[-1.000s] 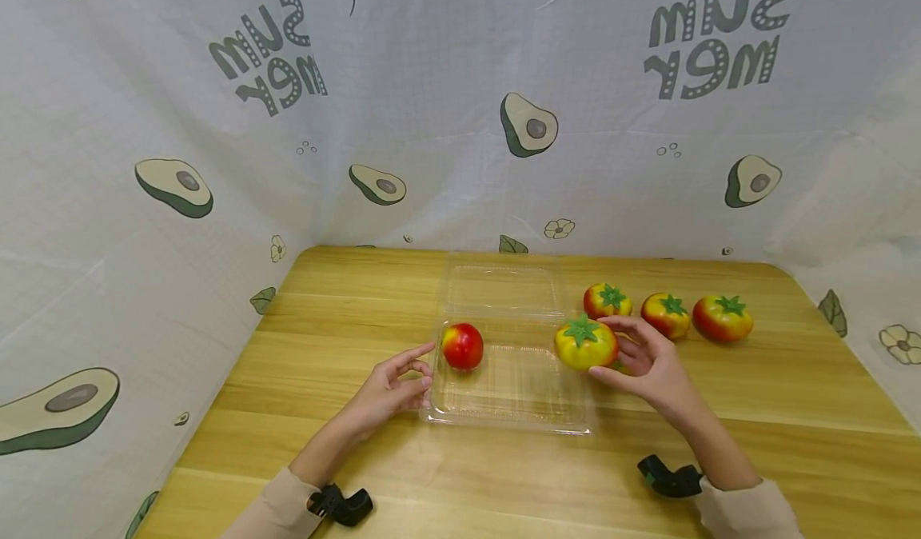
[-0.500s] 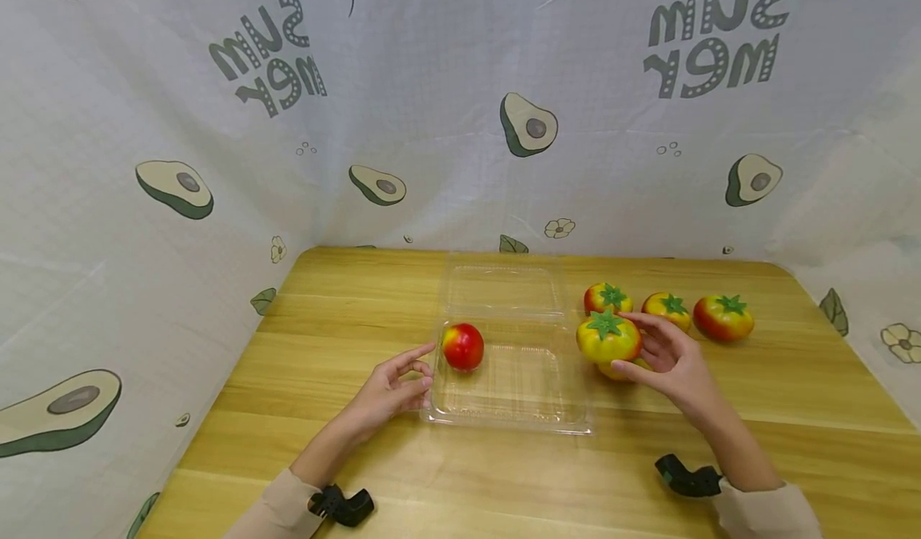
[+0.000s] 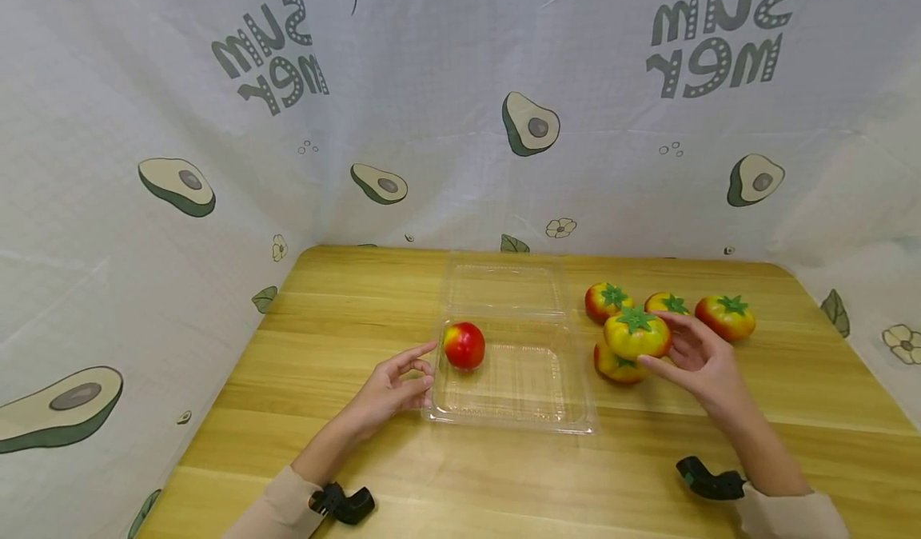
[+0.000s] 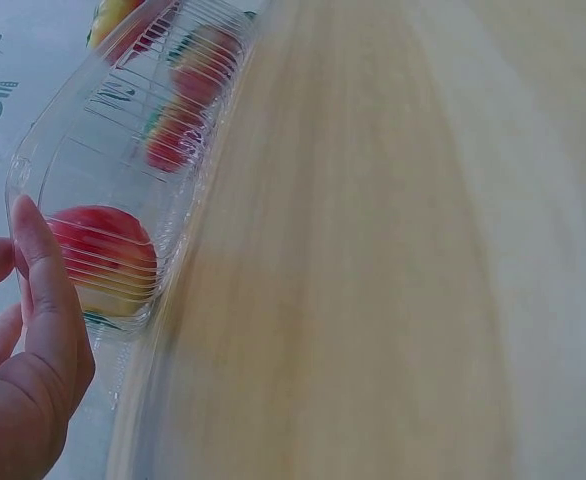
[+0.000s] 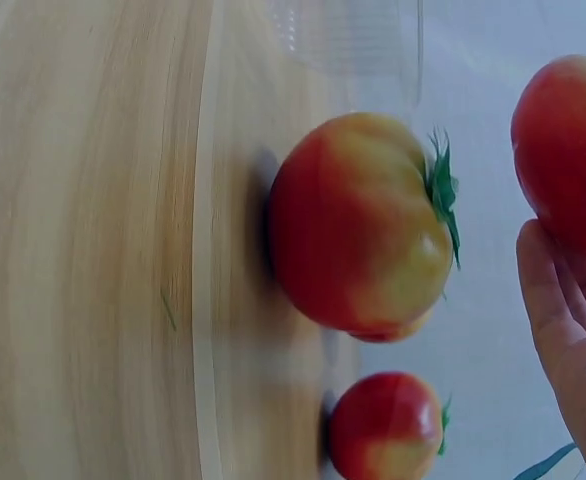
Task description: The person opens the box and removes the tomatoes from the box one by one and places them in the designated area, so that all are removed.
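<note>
A clear plastic clamshell container lies with its lid folded back on the wooden table. Inside its left end sits a red tomato, leaf side down in the left wrist view. My left hand pinches the container's left edge between thumb and fingers. In my right hand, thumb and fingertips grip a yellow-red tomato, leaf side up. It is raised, clear of the tabletop in the right wrist view. Another tomato rests on the table, partly hidden behind the held one in the head view.
Behind the right hand, three more tomatoes stand in a row: one at the left, one partly covered in the middle and one at the right. An avocado-print cloth hangs behind the table.
My right hand has carried its tomato rightward, from over the container's right edge to over the nearby tomato, which shows more now. The left hand keeps its place.
</note>
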Action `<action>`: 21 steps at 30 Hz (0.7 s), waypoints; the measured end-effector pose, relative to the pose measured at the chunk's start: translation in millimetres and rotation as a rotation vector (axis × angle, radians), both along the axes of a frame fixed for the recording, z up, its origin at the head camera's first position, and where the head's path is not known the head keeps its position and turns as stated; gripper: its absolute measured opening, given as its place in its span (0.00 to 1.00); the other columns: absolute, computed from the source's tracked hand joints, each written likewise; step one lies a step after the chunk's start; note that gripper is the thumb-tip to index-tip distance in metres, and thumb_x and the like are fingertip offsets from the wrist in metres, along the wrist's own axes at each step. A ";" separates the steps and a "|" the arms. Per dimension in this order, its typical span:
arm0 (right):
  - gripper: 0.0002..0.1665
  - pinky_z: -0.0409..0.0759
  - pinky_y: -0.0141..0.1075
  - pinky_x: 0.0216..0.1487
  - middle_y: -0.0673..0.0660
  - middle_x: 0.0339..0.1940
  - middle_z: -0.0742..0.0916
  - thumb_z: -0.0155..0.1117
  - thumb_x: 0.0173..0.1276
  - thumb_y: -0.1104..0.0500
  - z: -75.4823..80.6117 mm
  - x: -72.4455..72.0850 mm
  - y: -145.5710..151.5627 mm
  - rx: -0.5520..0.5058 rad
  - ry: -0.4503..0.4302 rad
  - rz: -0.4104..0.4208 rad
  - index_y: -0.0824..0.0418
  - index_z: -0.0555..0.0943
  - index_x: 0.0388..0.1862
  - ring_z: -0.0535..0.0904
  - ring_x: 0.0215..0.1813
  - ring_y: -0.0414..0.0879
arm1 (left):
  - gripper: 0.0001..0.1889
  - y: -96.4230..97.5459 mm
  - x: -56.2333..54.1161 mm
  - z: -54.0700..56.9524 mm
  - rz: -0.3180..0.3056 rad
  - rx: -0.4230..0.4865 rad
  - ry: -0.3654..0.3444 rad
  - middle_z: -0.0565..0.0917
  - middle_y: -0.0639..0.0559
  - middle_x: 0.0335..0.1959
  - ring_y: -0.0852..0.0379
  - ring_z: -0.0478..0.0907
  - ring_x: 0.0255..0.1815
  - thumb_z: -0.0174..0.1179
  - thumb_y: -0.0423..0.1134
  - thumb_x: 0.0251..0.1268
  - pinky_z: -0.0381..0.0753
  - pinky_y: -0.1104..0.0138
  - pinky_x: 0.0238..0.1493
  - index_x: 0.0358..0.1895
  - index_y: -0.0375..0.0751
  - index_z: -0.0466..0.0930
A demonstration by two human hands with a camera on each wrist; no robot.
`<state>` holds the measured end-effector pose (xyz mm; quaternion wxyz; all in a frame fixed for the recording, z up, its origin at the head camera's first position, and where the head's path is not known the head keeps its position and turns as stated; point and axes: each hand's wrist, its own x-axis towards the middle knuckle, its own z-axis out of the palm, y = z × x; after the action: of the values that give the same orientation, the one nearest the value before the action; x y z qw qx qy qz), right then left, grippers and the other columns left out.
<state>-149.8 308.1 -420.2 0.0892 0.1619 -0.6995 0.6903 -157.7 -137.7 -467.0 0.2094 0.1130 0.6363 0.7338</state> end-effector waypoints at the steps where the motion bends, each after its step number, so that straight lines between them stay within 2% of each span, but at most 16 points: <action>1: 0.37 0.75 0.22 0.57 0.49 0.61 0.78 0.63 0.58 0.85 -0.2 0.0 1.9 -0.004 -0.003 -0.005 0.61 0.75 0.64 0.77 0.59 0.35 | 0.31 0.2 -0.1 0.2 0.001 0.000 -0.001 0.73 0.46 0.47 0.58 0.78 0.32 0.56 0.28 0.73 0.86 0.68 0.40 0.77 0.40 0.60; 8: 0.35 0.77 0.22 0.54 0.49 0.58 0.80 0.62 0.59 0.85 -2.3 0.0 13.8 -0.045 -0.025 -0.030 0.62 0.75 0.63 0.79 0.57 0.34 | 0.31 0.6 -1.0 0.7 0.004 -0.008 0.001 0.73 0.46 0.48 0.57 0.78 0.32 0.56 0.28 0.73 0.85 0.69 0.40 0.77 0.41 0.60; 21: 0.36 0.77 0.19 0.51 0.43 0.58 0.79 0.63 0.60 0.83 -9.3 3.5 30.7 -0.047 -0.087 -0.080 0.53 0.77 0.61 0.77 0.56 0.29 | 0.31 -0.1 -0.2 0.8 -0.004 -0.006 0.004 0.73 0.46 0.47 0.58 0.78 0.32 0.57 0.29 0.73 0.86 0.67 0.41 0.77 0.39 0.60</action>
<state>-146.3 338.7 -429.5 0.0902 0.1014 -0.6924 0.7086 -157.9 -137.8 -466.3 0.2100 0.1150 0.6386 0.7313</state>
